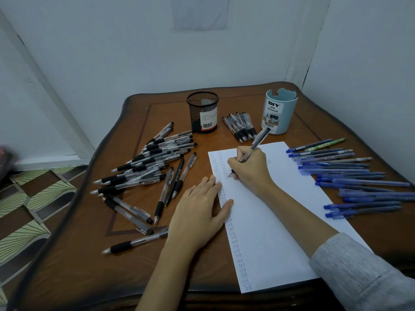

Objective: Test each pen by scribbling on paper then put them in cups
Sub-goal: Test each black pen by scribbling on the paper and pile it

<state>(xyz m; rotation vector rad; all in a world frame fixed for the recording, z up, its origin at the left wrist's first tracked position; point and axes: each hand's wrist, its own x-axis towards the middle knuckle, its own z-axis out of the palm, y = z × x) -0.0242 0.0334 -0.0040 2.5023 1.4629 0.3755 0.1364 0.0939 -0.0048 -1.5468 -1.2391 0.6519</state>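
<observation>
Pen with a clear barrel and black grip (253, 147) is at its testing step, tip on the white paper sheet (269, 221) mid-table. Right hand (249, 168) pinches it in a writing grip, wrist resting on the sheet. Left hand (199, 217) lies flat, fingers relaxed, steadying the paper's edge. Next, I judge, it must be lifted to the black mesh cup (203, 112) or the pale blue plastic cup (279, 112).
</observation>
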